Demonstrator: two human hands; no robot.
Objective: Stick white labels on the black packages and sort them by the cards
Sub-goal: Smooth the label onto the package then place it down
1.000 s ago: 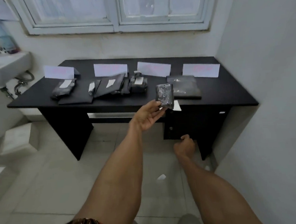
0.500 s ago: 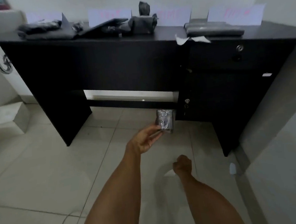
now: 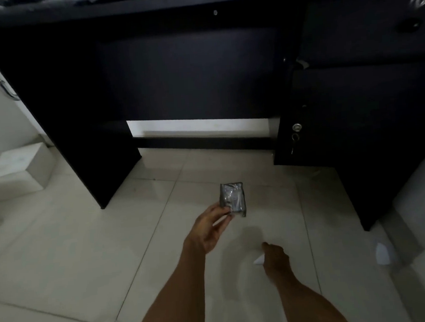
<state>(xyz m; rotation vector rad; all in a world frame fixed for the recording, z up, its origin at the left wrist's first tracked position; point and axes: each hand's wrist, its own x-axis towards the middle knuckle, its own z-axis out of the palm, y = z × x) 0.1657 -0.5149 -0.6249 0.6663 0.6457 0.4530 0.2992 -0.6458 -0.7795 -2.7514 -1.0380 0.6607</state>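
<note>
Small black glossy plastic package [image 3: 232, 199]: held upright above the pale tiled floor [image 3: 86, 245], in front of the black wooden table [image 3: 187, 69].
Left hand [image 3: 210, 230]: palm up, grip pinching the package's lower left corner between thumb and fingertips.
Right hand [image 3: 274, 257]: low over the floor, knuckles up, against a small white paper label [image 3: 258, 260]; whether the grip is closed on the label cannot be told.
Second white paper scrap [image 3: 383, 253]: on the floor, far right, near the table's cabinet side.
White rectangular block [image 3: 23, 164]: on the floor, left of the table leg.
</note>
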